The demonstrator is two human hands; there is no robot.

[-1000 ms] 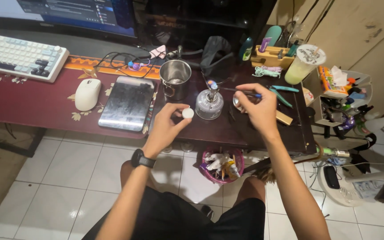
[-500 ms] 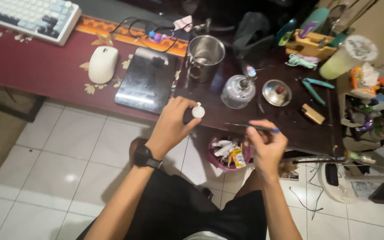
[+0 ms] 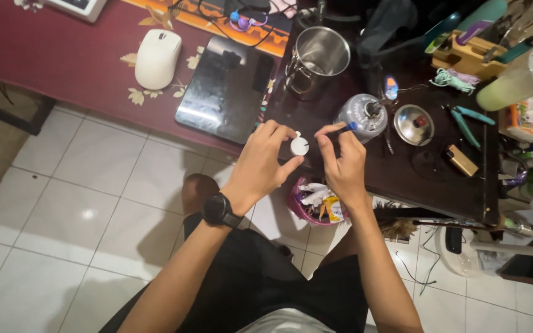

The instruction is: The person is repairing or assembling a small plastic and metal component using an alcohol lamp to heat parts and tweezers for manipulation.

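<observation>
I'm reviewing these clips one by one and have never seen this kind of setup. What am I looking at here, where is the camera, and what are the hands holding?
There is no machine here: a person wears a camera on the head, so the single view looks down over their lap and two bare hands. The left hand, with a dark wristwatch, pinches a small round white piece. The right hand holds a thin tool with a blue tip close to it. Beyond them a dark desk carries a white mouse, a shiny flat pad, a metal mug, a small burner with a flame and teal pliers. A pink bin stands on the tiled floor.
</observation>
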